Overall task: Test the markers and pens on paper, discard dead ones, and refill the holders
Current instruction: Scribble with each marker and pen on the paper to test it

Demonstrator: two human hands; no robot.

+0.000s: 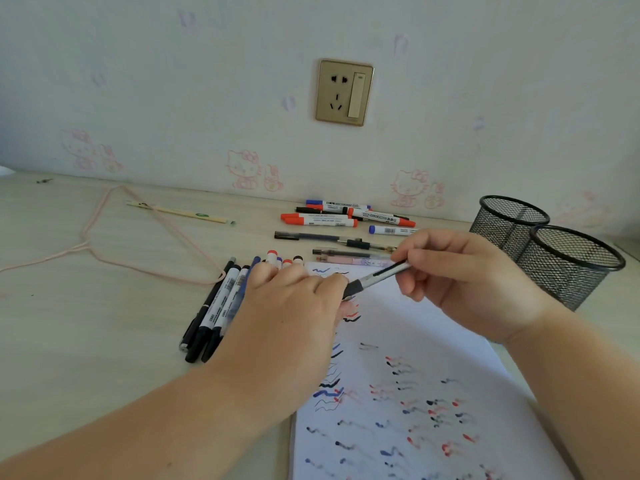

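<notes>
The right hand (464, 282) pinches a pen (377, 277); the left hand (294, 306) grips its tip end. Ink may smear the paper (433, 341) if the tip drags.

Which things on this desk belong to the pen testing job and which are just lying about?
Job: pen held by both hands, test paper, whiteboard markers, black markers, two mesh holders.
Lying about: pink cord, chopsticks, wall socket.
</notes>
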